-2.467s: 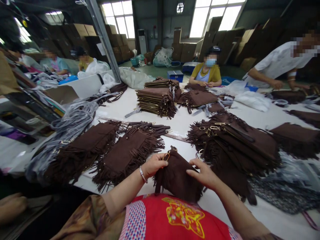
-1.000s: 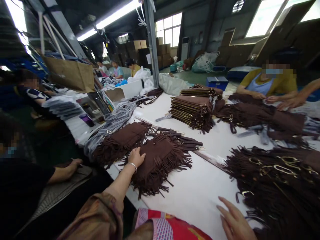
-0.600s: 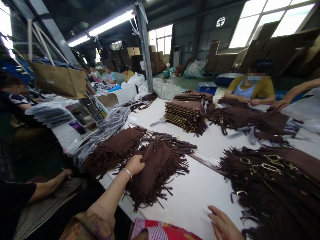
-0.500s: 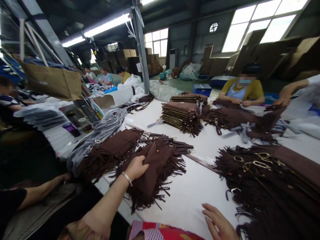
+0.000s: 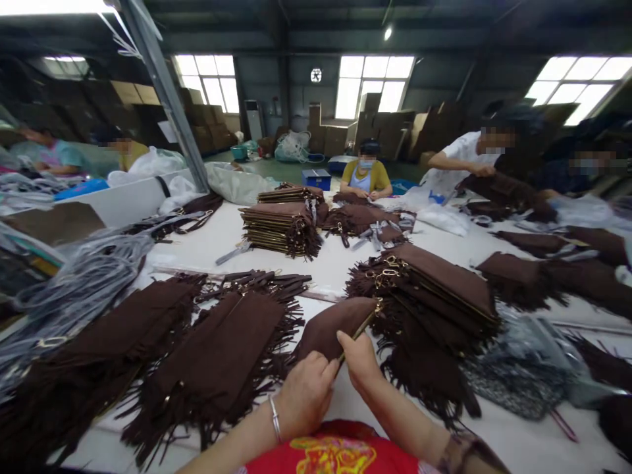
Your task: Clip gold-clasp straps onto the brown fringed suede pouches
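Note:
A dark brown fringed bag point(image 5: 336, 322) with a gold zip edge is held in front of me, its zip side slanting up to the right. My left hand point(image 5: 309, 388), with a silver bangle on the wrist, grips the near end of that edge. Just beside it, my right hand point(image 5: 363, 359) pinches the edge with the thumb on top. To the left lies a pile of fringed brown bags point(image 5: 222, 349). Close by on the right, a taller stack of bags point(image 5: 434, 283) shows gold rings and clasps.
Another bag pile point(image 5: 113, 329) and grey wrapped straps point(image 5: 93, 270) lie at the left. A neat bag stack point(image 5: 276, 227) stands further back on the white table point(image 5: 197, 247). A plastic bag point(image 5: 523, 362) lies right. Across the table sit a masked person point(image 5: 368, 174) and a white-shirted person point(image 5: 464, 158).
The view has swung right. My left hand has gone from the left pile to a bag in front of me. My right hand, empty before, now grips that bag's zip edge too.

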A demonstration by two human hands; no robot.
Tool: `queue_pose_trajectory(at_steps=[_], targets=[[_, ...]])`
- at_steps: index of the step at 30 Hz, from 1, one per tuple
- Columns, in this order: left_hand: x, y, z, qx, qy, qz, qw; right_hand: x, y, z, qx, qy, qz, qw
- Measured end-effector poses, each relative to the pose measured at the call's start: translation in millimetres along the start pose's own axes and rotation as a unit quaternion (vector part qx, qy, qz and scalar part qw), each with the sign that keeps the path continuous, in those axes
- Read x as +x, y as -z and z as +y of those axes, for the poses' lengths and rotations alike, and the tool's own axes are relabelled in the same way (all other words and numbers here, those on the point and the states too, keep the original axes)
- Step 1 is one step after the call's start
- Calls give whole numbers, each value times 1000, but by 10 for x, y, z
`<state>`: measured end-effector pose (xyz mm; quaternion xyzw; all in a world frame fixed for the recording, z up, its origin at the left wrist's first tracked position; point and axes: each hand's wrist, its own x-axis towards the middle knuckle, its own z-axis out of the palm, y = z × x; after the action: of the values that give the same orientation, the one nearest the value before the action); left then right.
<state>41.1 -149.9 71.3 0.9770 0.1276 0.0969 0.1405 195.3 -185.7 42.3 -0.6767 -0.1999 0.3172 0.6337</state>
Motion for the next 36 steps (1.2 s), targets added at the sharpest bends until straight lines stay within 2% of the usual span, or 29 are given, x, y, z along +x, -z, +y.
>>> queue_pose_trajectory(at_steps=[2,4,7,9,10,12,13,15,18,20,23,25,28,30,32,36], targets=[[-68,-5,11,-58,-33,-15,998,83,219,-88,-87,86,7,992],[-129,24,-41,-92,-23,15,995,142,465,-273,-216,190,-33,957],[-169,56,-191,-138,41,101,984,139,734,-540,-396,283,-147,861],[-186,10,-326,-177,104,127,970,66,779,-539,-510,313,-191,778],[-205,-45,-400,-193,142,124,963,8,759,-454,-566,321,-195,734],[-280,-218,-553,-211,223,89,947,-147,667,-123,-654,319,-187,660],[-341,-329,-623,-217,259,64,939,-240,611,101,-681,313,-192,633],[-496,-564,-735,-230,315,16,921,-429,521,585,-699,295,-241,605],[-732,-848,-821,-249,359,-30,899,-617,484,1154,-676,259,-337,602],[-820,-965,-840,-256,375,-46,890,-636,507,1342,-655,240,-352,624],[-804,-1081,-840,-268,386,-59,881,-566,539,1399,-629,237,-341,657],[-721,-1148,-835,-280,387,-67,876,-515,533,1375,-625,257,-348,649],[-582,-1224,-835,-289,389,-73,871,-473,498,1357,-609,321,-378,619],[-522,-1242,-845,-287,393,-72,871,-454,488,1374,-582,362,-390,615],[-495,-1237,-864,-285,393,-72,871,-419,502,1401,-547,390,-382,635],[-472,-1220,-947,-284,390,-69,873,-228,536,1429,-474,414,-288,721]])
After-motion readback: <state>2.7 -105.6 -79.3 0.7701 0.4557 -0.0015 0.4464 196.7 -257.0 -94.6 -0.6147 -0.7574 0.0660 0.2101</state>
